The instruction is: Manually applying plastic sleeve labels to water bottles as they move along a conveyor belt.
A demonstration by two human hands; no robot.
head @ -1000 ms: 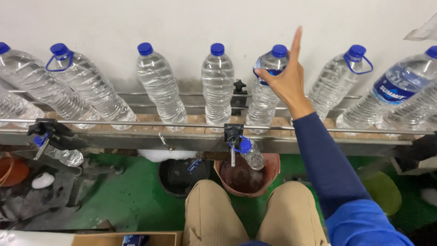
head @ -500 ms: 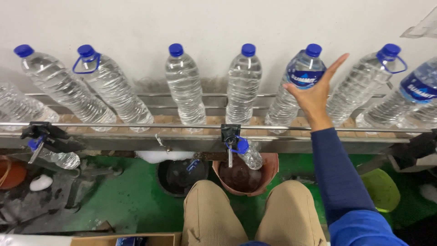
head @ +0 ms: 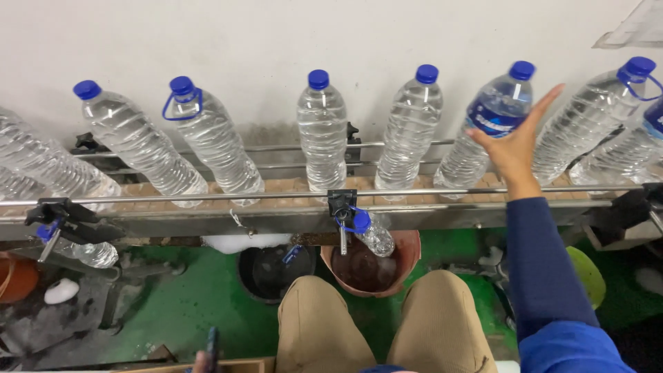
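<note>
Several clear water bottles with blue caps stand in a row on a conveyor belt [head: 276, 186] against a white wall. My right hand [head: 514, 148] is raised with its fingers spread, its palm against the side of a bottle with a blue label [head: 487, 117]. To the left of that one stand two plain bottles [head: 411, 131] [head: 322, 131]. At the bottom edge only a fingertip of my left hand [head: 200, 360] shows, next to a thin dark object [head: 211, 343]; its grip is hidden.
A metal guide rail [head: 207, 198] runs along the belt's near side. Under it a small bottle [head: 376, 238] hangs over a brown bucket [head: 409, 250], beside a black bucket [head: 266, 273]. My knees [head: 324, 331] are below, over a green floor [head: 193, 311].
The row of bottles has shifted to the right along the belt. My right hand has moved right with the blue-labelled bottle, its fingers spreading from a pointing pose.
</note>
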